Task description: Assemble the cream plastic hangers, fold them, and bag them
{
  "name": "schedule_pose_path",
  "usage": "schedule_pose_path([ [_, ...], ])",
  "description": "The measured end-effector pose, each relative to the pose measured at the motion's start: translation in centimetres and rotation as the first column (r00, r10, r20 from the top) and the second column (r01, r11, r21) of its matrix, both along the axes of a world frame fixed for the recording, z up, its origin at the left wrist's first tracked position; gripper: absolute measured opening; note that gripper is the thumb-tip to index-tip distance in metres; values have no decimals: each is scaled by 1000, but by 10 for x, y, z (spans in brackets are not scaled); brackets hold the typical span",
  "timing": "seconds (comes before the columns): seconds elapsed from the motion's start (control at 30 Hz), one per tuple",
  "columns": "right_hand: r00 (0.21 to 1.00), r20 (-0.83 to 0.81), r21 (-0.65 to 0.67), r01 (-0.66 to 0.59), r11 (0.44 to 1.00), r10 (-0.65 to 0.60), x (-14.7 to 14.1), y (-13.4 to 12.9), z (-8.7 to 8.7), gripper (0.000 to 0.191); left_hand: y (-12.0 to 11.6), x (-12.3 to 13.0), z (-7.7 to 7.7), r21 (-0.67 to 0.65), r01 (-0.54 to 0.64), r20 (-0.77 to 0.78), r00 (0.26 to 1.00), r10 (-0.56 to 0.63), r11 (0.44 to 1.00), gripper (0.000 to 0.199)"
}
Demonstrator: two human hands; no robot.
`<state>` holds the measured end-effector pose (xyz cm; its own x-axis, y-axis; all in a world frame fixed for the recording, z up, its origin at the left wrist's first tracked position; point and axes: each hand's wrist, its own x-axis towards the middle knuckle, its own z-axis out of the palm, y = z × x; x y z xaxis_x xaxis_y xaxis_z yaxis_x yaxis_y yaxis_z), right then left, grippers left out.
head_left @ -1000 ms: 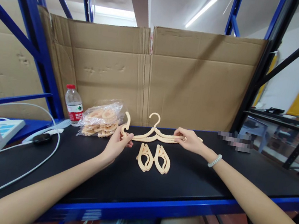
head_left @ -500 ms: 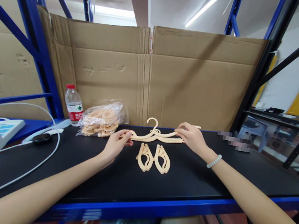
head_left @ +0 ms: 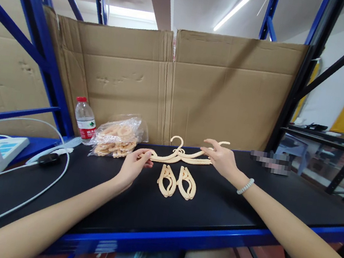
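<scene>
A cream folding clothes hanger (head_left: 168, 159) lies spread out across the black tabletop, its curved hook pointing away from me. My left hand (head_left: 132, 167) pinches the hanger's left end. At the right end, my right hand (head_left: 223, 160) has its index finger lifted and apart from the thumb, beside the hanger's right arm; its lower fingers are partly hidden. A thin cream piece shows beyond that hand, and I cannot tell which part it is. Nearer to me lie two folded hangers, a left one (head_left: 161, 184) and a right one (head_left: 191, 189), side by side.
A clear plastic bag (head_left: 118, 135) of folded hangers rests behind my left hand, next to a red-capped bottle (head_left: 85, 119). White cables and a power strip (head_left: 5, 158) occupy the far left. Cardboard (head_left: 229, 99) walls the back; a blue rail (head_left: 153, 241) edges the front.
My right hand's fingers have spread, the index finger rising off the hanger's right arm. The hanger and its hook have shifted slightly. My left hand keeps its place.
</scene>
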<state>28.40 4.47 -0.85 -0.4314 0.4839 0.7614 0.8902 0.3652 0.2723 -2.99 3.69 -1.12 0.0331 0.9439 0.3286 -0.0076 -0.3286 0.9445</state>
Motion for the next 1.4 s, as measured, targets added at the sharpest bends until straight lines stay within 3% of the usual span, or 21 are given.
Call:
schedule_pose_path([
  [0.13,997,-47,-30,-69,997,68,0,2,-2,28,1,0,0,5,-2,1,1000,2,1000,48],
  [0.23,970,-163,-79,-196,977,181,-1,6,-5,27,1,-1,-1,4,-11,6,1000,11,1000,48],
  [0.4,817,-419,-99,-474,875,395,-3,10,-7,21,1,-1,-1,9,-16,15,1000,16,1000,47],
  [0.53,703,-597,-167,-580,797,387,-4,9,-5,12,-1,0,1,26,-31,30,999,30,999,42],
  [0.67,502,-824,-251,-739,625,263,-7,7,-6,26,-1,-1,1,28,-44,70,997,42,999,38],
  [0.77,338,-926,-205,-825,526,170,-9,6,-5,30,0,-1,-1,2,-23,112,993,23,1000,37],
  [0.93,-32,-999,31,-901,433,4,-11,7,-4,42,-5,2,0,7,74,143,987,-74,997,39],
  [1.03,-136,-989,99,-884,456,-50,-21,7,-8,46,-14,8,4,3,145,100,984,-145,989,41],
  [1.13,-154,-986,98,-850,517,-65,-39,-1,-12,40,-23,15,6,-6,203,60,977,-202,979,39],
  [1.2,-113,-991,62,-868,493,-74,-53,-12,-12,35,-28,18,6,-13,224,41,974,-224,974,37],
  [1.23,-65,-995,26,-895,446,-73,-59,-18,-12,34,-29,19,5,-15,231,33,973,-230,973,37],
  [1.33,127,-992,-127,-966,227,-12,-74,-35,-9,33,-32,22,4,-1,235,11,972,-235,972,35],
  [1.4,230,-972,-220,-965,140,54,-78,-42,-7,33,-32,22,3,19,238,0,971,-238,971,36],
])
